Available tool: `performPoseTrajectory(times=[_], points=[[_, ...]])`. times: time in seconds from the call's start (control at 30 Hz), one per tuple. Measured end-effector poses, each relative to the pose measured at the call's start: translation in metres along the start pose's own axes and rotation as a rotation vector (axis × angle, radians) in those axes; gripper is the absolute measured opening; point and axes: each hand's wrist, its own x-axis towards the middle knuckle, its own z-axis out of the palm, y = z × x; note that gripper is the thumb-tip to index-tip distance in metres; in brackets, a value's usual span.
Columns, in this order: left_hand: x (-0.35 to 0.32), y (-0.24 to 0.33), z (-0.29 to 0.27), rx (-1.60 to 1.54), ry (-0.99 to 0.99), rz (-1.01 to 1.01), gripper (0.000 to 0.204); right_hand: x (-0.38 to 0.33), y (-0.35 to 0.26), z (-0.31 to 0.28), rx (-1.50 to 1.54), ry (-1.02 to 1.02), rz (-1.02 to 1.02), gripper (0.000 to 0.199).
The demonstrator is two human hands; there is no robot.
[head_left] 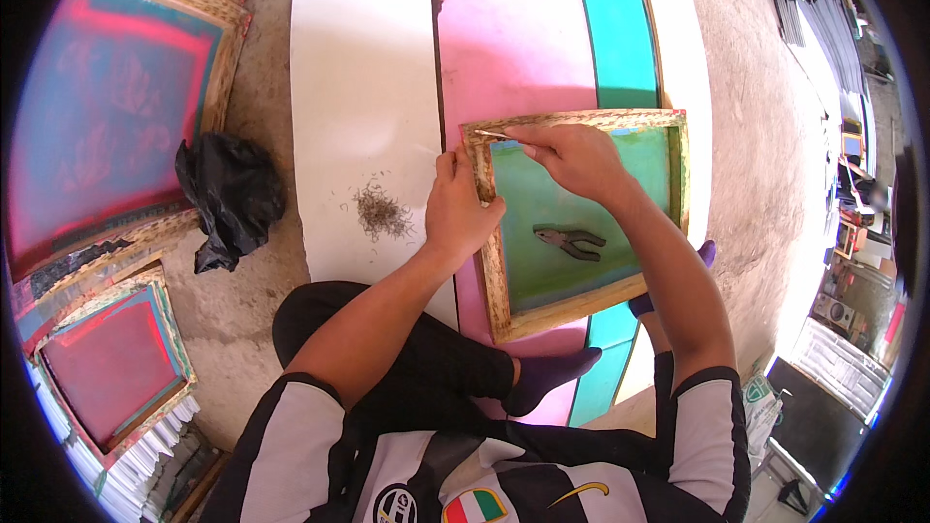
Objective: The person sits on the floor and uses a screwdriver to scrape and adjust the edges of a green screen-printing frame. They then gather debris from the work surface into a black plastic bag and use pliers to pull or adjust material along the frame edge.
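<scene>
A wooden screen frame (pixel 496 276) with green mesh lies on the floor boards in front of me. My left hand (pixel 458 210) presses on the frame's left rail, fingers closed over the wood. My right hand (pixel 572 157) is at the frame's top left corner, pinching a thin metal tool (pixel 496 137) against the wood. A pair of pliers (pixel 570 241) lies on the green mesh, below my right hand. A small heap of pulled staples (pixel 380 210) sits on the white board to the left of the frame.
White (pixel 363 87), pink (pixel 513 29) and teal (pixel 620 29) boards lie side by side under the frame. A black plastic bag (pixel 229 194) sits on the concrete at left. More wooden screen frames (pixel 116 107) are stacked at far left. My crossed legs are at the bottom.
</scene>
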Motion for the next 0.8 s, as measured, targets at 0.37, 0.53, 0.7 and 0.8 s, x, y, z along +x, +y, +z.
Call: performPoseTrajectory(times=[0.37, 0.53, 0.7, 0.8], points=[[-0.002, 0.003, -0.002, -0.09, -0.011, -0.051, 0.098, -0.019, -0.01, 0.003, -0.269, 0.016, 0.057, 0.035], [-0.003, 0.002, 0.0, -0.074, -0.015, -0.067, 0.096, -0.021, -0.009, 0.003, -0.265, -0.015, 0.073, 0.036], [-0.002, 0.0, 0.001, -0.083, -0.012, -0.045, 0.091, -0.021, -0.012, 0.002, -0.276, -0.037, 0.08, 0.037], [-0.001, 0.002, -0.001, -0.062, -0.042, -0.051, 0.088, -0.02, -0.013, 0.0, -0.291, -0.056, 0.081, 0.037]])
